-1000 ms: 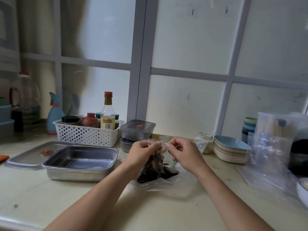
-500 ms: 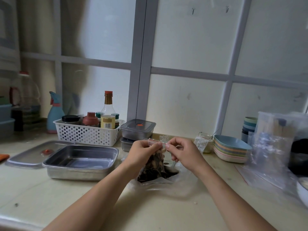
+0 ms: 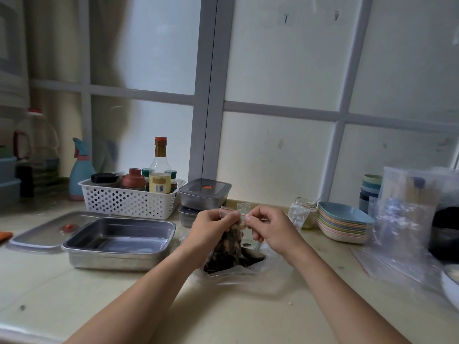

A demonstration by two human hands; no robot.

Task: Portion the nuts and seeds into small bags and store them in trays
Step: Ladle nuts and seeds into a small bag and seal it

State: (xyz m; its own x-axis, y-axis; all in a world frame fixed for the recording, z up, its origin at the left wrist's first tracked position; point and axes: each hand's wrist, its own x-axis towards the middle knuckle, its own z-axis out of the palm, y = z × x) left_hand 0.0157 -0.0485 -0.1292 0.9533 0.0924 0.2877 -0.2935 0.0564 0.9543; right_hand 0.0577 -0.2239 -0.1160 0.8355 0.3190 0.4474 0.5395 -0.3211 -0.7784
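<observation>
Nearest on the surface (image 3: 149,306), the big open bag (image 3: 218,265) of dark seeds is lying flat. Just above it the small bag (image 3: 229,242), filled with seeds, is hanging between both hands. Left hand (image 3: 211,228) and right hand (image 3: 270,228) are each pinching the red-lined zip strip (image 3: 238,213) at its top, fingers curled. Looks like sealing. The person should be pressing along the strip end to end, keeping seeds off the track and the bag upright. The open steel tray (image 3: 119,240) is waiting to the left with its lid (image 3: 42,234) beside it. Lidded containers (image 3: 205,194) are sitting behind.
</observation>
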